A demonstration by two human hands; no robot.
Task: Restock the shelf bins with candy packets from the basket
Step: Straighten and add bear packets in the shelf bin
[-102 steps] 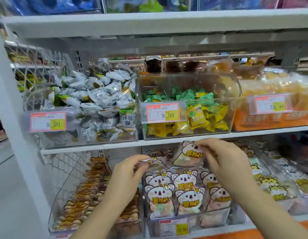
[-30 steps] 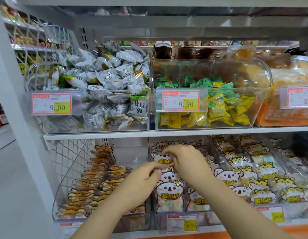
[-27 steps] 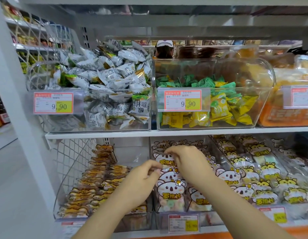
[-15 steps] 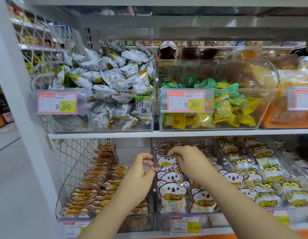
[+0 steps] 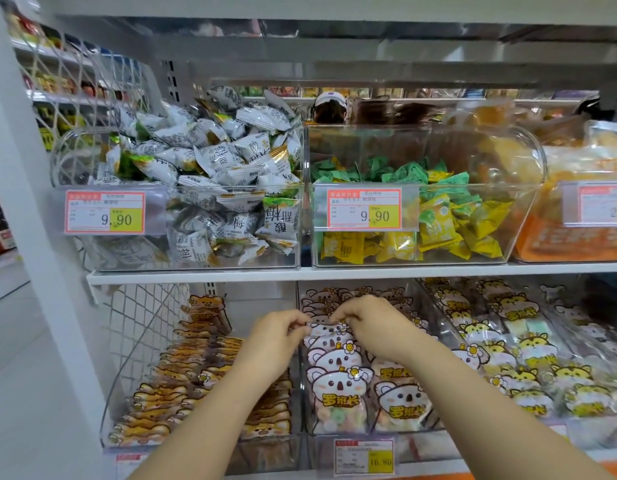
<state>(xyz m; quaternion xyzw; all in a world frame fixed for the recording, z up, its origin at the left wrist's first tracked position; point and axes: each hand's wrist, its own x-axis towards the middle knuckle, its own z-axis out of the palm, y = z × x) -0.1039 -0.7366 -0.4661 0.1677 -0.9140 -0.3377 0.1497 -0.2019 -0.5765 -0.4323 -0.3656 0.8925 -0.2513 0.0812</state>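
Observation:
On the lower shelf a clear middle bin holds rows of koala-shaped candy packets standing upright. My left hand and my right hand meet over the back rows, each pinching the top edge of one koala packet. The basket is out of view.
To the left stands a bin of bear-shaped packets; to the right lies a bin of yellow tiger-shaped packets. The upper shelf hangs just above my hands, with bins of white plum candies and green-yellow candies. A white upright stands left.
My right hand set a koala packet into the middle bin earlier. Since then both hands have drawn together at the tops of the back packets, and my view has shifted slightly.

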